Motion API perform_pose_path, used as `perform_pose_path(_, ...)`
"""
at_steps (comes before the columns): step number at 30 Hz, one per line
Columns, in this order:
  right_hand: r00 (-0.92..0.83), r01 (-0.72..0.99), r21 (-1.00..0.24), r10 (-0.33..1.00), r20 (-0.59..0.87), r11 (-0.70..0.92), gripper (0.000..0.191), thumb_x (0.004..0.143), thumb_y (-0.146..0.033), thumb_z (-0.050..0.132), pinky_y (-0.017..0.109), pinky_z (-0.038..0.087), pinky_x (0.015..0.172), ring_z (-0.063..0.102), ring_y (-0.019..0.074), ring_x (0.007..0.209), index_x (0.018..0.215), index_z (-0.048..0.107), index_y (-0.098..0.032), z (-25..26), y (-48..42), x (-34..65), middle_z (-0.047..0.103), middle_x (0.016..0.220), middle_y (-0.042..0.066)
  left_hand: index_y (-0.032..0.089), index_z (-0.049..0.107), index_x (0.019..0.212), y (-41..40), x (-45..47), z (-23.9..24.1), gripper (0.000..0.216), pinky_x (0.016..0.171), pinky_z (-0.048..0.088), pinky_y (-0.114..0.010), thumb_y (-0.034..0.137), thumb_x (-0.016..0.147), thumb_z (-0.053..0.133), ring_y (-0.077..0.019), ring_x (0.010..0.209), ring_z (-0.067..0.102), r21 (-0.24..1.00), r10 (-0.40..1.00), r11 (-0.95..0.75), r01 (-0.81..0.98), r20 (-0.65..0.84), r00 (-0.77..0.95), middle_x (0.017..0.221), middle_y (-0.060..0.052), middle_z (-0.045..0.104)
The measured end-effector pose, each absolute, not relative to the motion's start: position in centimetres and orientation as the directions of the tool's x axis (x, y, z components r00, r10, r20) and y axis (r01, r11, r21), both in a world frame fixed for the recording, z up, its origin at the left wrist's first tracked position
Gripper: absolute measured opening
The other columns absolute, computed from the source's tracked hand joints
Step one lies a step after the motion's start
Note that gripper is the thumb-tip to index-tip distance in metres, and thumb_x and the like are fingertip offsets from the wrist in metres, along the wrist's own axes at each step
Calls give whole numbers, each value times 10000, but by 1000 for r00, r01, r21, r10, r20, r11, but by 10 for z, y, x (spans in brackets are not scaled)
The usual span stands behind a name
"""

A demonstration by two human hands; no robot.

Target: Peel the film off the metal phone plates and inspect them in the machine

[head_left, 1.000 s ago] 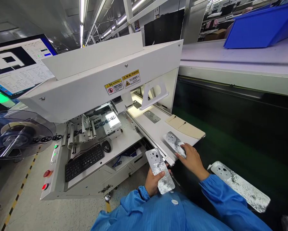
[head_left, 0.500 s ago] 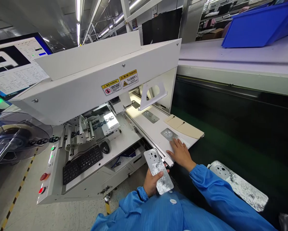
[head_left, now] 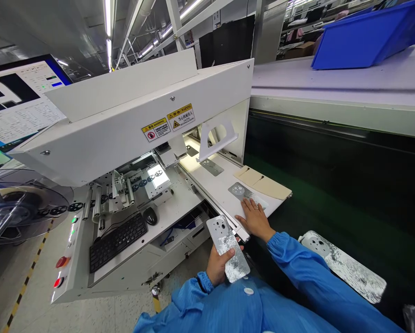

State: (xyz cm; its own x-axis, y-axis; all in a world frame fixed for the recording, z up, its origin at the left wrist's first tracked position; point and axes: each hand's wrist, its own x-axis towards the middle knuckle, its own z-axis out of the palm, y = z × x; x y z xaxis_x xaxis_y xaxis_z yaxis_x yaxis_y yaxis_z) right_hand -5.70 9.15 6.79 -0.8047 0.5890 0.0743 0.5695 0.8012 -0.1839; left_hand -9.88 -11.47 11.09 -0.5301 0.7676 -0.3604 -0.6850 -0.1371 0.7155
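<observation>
My left hand (head_left: 219, 264) is closed around a silvery patterned phone back cover (head_left: 228, 249) with camera holes at its upper end. It holds the cover tilted in front of my body, just off the end of the white belt (head_left: 216, 187). My right hand (head_left: 256, 219) lies with fingers stretched out over the lower part of a grey phone back cover (head_left: 238, 189) on that belt. The fingers hide part of this cover. Farther up the belt lies another grey cover (head_left: 211, 167), and one more (head_left: 192, 151) is partly under the machine.
The white machine (head_left: 134, 125) stands ahead, with a keyboard (head_left: 119, 240), a mouse (head_left: 150, 215) and a tape reel (head_left: 11, 210). A beige plate (head_left: 263, 181) edges the belt. At right another patterned cover (head_left: 344, 266) lies on the dark surface. A blue bin (head_left: 353, 41) sits on the shelf.
My view has shifted slightly, so the machine and belt appear a little farther left. The right hand stays on the belt cover with its fingers a bit more spread; the left keeps its hold.
</observation>
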Motion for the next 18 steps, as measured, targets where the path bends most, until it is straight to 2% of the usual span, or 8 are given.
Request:
perform_pose_path(7, -805, 573, -182, 590, 61, 799, 668, 917, -528, 272, 526, 193, 1127, 240, 332, 1400, 1407, 402, -94, 69, 102, -66, 344, 1503, 158, 128, 584, 1094, -117, -101, 104, 725, 908, 456, -534, 365, 479, 886, -361, 957, 659, 714, 777, -129, -688, -359, -517, 1094, -200, 669)
perform_pose_path(12, -807, 563, -185, 584, 85, 805, 674, 916, -534, 245, 553, 200, 1117, 238, 343, 1397, 1419, 385, -108, 66, 107, -71, 347, 1501, 160, 128, 586, 1134, -117, -101, 103, 763, 893, 463, -540, 370, 476, 886, -374, 973, 651, 721, 777, -123, -681, -358, -519, 1103, -204, 662)
perform_pose_path(18, -806, 569, -171, 587, 79, 804, 673, 918, -553, 266, 523, 215, 1118, 260, 331, 1392, 1403, 413, -109, 67, 109, -76, 357, 1497, 150, 135, 570, 1167, -117, -101, 105, 795, 885, 471, -532, 370, 476, 885, -365, 951, 660, 717, 773, -135, -684, -356, -525, 1110, -202, 661)
